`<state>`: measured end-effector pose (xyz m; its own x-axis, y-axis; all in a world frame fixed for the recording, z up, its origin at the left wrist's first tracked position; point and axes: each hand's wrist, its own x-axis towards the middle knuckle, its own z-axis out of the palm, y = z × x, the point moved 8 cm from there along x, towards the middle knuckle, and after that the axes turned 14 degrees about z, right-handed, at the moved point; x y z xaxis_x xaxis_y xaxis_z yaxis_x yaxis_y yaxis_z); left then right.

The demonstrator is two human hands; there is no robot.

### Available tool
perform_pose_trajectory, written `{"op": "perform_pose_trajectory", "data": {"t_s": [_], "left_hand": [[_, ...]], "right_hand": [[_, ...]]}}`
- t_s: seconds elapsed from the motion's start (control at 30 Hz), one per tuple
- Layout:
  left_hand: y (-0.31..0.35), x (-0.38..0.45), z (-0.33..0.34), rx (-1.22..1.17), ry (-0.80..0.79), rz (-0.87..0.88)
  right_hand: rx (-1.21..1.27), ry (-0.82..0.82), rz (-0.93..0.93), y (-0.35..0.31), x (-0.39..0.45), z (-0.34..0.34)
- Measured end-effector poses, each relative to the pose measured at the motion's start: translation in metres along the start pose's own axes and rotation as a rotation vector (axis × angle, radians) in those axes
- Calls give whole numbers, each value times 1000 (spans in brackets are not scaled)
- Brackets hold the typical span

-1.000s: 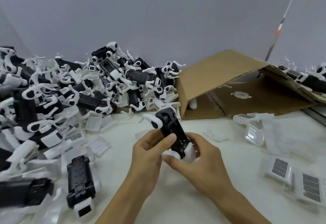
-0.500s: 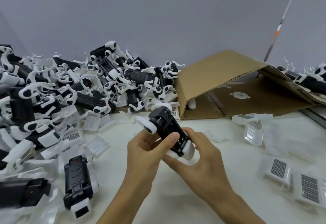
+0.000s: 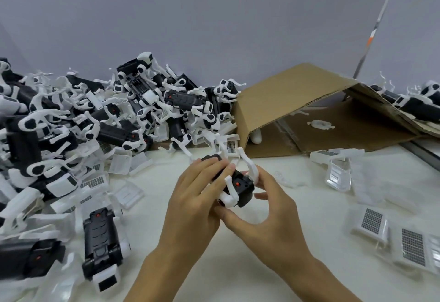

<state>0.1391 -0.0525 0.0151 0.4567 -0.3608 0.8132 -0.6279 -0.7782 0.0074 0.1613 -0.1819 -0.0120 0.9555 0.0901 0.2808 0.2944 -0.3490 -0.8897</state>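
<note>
I hold one black toy body with white plastic legs (image 3: 239,186) over the middle of the white table (image 3: 309,209). My left hand (image 3: 197,197) grips it from the left, fingers laid across its top. My right hand (image 3: 264,213) cups it from the right and below, thumb under its near end and fingers behind a white leg. A red dot shows on the end that faces me. Most of the body's far half is hidden by my left fingers.
A big heap of the same black-and-white toys (image 3: 102,121) fills the left and back of the table. One lies alone at near left (image 3: 102,247). An opened cardboard box (image 3: 321,116) lies on its side at back right. Clear plastic covers with grid labels (image 3: 371,223) lie at right.
The toy has been turned in my hands: its near end with the red dot now faces me, and white legs stick up. My left fingers moved over its top.
</note>
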Motion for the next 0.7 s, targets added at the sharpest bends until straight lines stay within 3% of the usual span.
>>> {"op": "perform_pose_trajectory", "data": {"t_s": [0.17, 0.23, 0.3, 0.4, 0.47, 0.5, 0.6, 0.7], "left_hand": [[7, 0, -7, 131, 53, 48], [5, -3, -17, 182, 167, -102], [-8, -12, -29, 99, 322, -380], [-32, -32, -11, -274, 303, -812], [-33, -35, 11, -564, 218, -957], [-31, -35, 20, -707, 195, -1008], [-27, -40, 39, -1210, 318, -1160], [-26, -37, 40, -1363, 389, -1158]], "right_hand": [[40, 88, 7, -6, -3, -8], [84, 135, -6, -10, -2, -16], [109, 175, -22, -15, -3, -23], [125, 131, -4, -15, -3, -16], [124, 58, 52, -9, -4, -7], [131, 37, 78, -7, -4, -4], [111, 59, 114, -3, -3, -5], [56, -3, 93, -6, -1, -2]]}}
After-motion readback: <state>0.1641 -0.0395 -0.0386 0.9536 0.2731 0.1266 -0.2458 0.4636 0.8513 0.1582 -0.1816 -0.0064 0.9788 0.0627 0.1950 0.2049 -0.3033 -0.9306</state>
